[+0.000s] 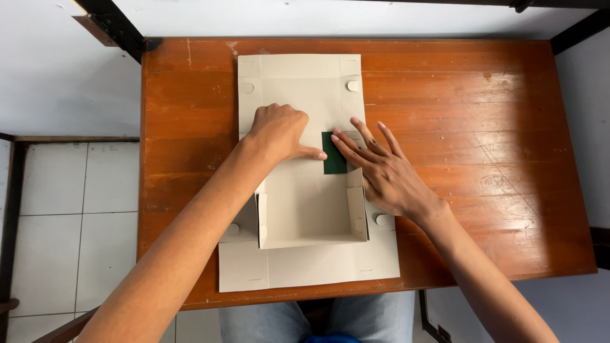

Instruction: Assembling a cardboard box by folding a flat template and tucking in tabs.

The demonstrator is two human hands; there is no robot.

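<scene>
Two hands press on your cardboard box [305, 190], which lies in the middle of the table [476, 127], its long side running away from you. Your left hand [277, 131] is curled in a fist on it. Your right hand [381, 168] lies flat and open, fingers touching the green flap [333, 159].

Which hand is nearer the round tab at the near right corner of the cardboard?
Right. The right hand lies just above and beside that round tab, its wrist almost over it. The left hand rests farther up the cardboard box blank, left of the green flap.
</scene>
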